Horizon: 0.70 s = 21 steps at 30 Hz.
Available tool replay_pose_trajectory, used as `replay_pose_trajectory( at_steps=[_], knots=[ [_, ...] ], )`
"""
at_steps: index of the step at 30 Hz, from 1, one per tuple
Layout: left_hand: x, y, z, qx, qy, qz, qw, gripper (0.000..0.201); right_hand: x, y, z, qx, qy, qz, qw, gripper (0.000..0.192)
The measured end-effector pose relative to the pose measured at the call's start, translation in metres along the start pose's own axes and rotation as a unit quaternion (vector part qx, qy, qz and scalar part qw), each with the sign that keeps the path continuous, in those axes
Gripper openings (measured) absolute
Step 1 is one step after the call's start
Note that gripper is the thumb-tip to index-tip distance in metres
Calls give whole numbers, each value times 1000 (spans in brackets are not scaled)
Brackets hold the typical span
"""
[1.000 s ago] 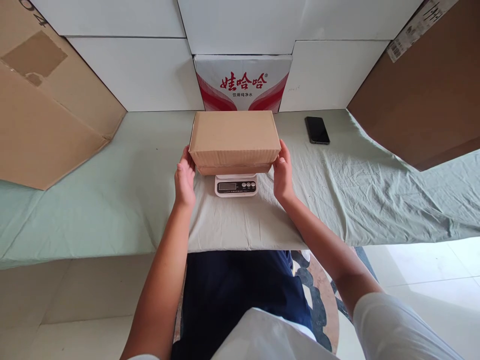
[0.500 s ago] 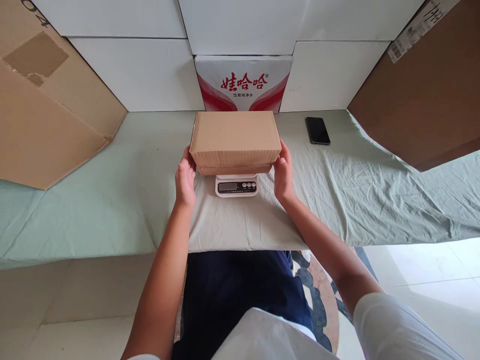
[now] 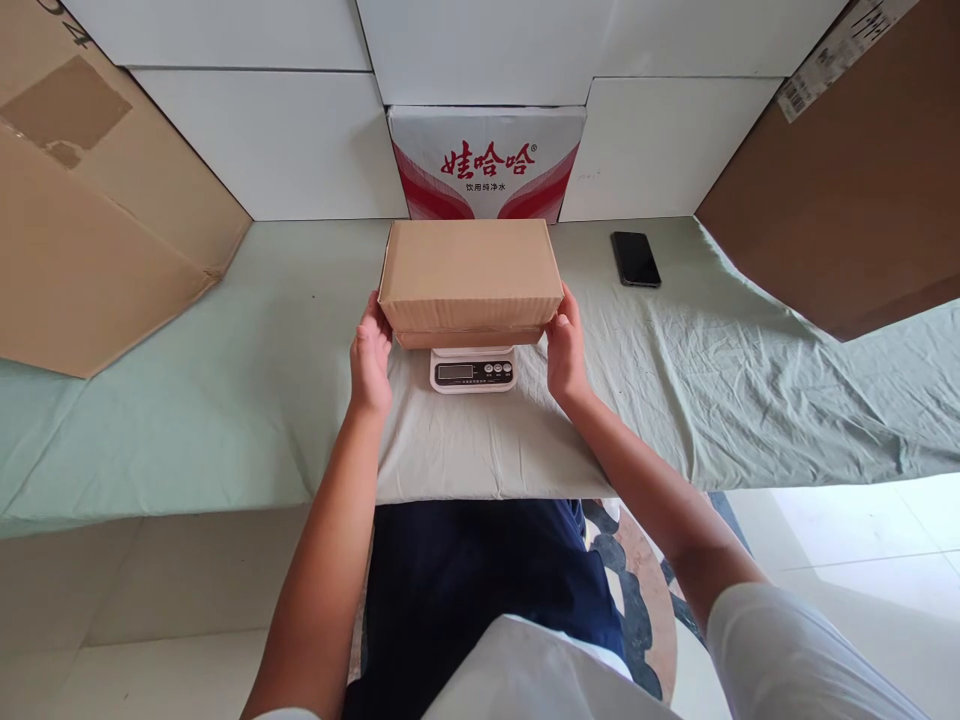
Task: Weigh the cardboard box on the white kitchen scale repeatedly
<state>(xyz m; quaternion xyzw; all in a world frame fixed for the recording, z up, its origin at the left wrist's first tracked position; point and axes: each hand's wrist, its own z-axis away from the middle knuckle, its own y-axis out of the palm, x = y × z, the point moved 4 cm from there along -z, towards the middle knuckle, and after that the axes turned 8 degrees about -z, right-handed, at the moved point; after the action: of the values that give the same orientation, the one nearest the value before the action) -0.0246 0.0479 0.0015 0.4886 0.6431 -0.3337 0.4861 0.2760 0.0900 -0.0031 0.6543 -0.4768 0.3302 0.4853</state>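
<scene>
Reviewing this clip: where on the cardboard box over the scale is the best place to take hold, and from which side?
Probably the two short ends of the cardboard box, one from each side, as the left hand and right hand are placed now. It is long, closed and flat-topped, its base overhangs the small scale, and a phone lies well clear to the right.

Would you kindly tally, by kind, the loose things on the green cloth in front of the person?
Small closed cardboard box, between left hand and right hand: 1
Digital scale: 1
Black phone: 1
Total: 3
</scene>
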Motion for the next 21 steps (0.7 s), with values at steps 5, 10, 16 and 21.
replay_pose_trajectory(
  at_steps=[5,10,16,21],
  knots=[
    [0,0,-1,-1,0,2,1000,101,1,0,-1,10,-8,21,1000,75],
    [-1,1,0,4,-2,-7,1000,102,1,0,-1,1,-1,16,1000,73],
    [-4,2,2,8,-10,-3,1000,103,2,2,0,0,10,5,1000,78],
    [-5,2,2,11,-6,-6,1000,106,1,1,0,-2,12,8,1000,76]
  ],
)
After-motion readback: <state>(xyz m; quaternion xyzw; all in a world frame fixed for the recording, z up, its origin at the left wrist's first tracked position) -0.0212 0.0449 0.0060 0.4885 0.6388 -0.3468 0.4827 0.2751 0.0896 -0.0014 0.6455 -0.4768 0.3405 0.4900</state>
